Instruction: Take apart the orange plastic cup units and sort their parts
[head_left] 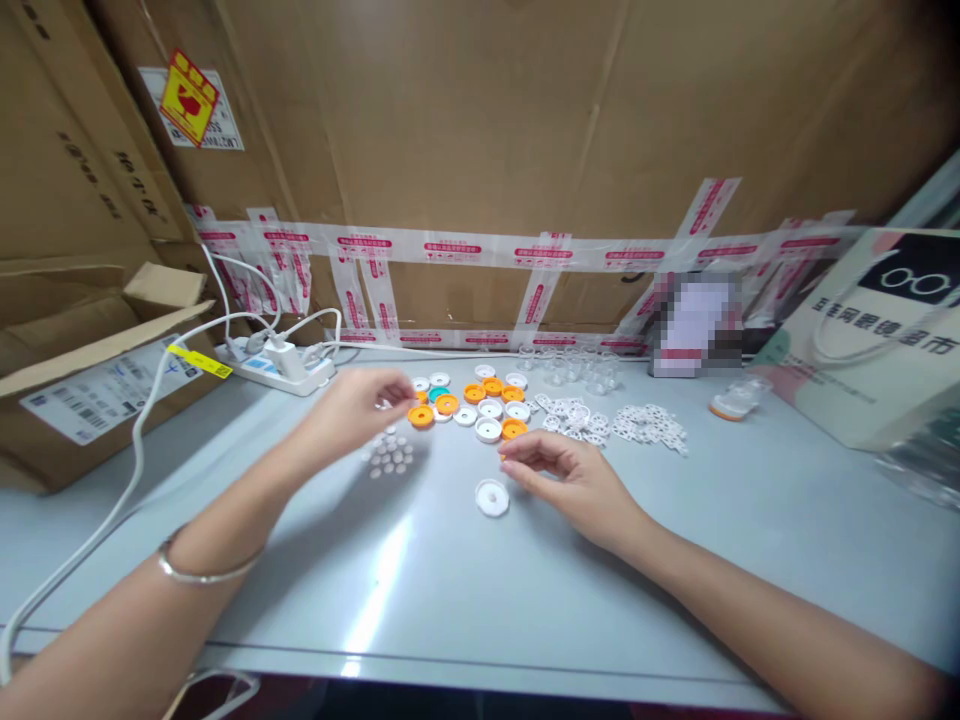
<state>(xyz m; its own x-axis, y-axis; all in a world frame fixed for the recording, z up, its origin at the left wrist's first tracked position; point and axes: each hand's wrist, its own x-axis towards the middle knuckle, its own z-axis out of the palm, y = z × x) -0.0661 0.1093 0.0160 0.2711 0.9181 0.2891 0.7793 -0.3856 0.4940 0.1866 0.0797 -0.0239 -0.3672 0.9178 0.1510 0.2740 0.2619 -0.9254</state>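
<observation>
My left hand (364, 405) hovers, slightly blurred, above a group of small white discs (391, 455), its thumb and fingertips pinched together. Whatever sits between those fingertips, if anything, I cannot make out. Beside it lie round caps: orange caps (447, 404), white caps (490, 409) and a teal one (439, 395). My right hand (562, 475) is closed in a pinch near the front orange caps. A tiny orange bit shows at its fingertips, too small to name. Just left of and below that hand, a single white cap (492, 498) lies flat, with a small pale piece at its centre.
Clear plastic cups (574, 368) and white perforated pieces (649, 427) lie at the back right. An orange-bottomed clear container (739, 397) stands near a paper bag (862, 340). A power strip (289, 365) and open carton (97, 370) occupy the left; large cardboard (465, 130) rises behind.
</observation>
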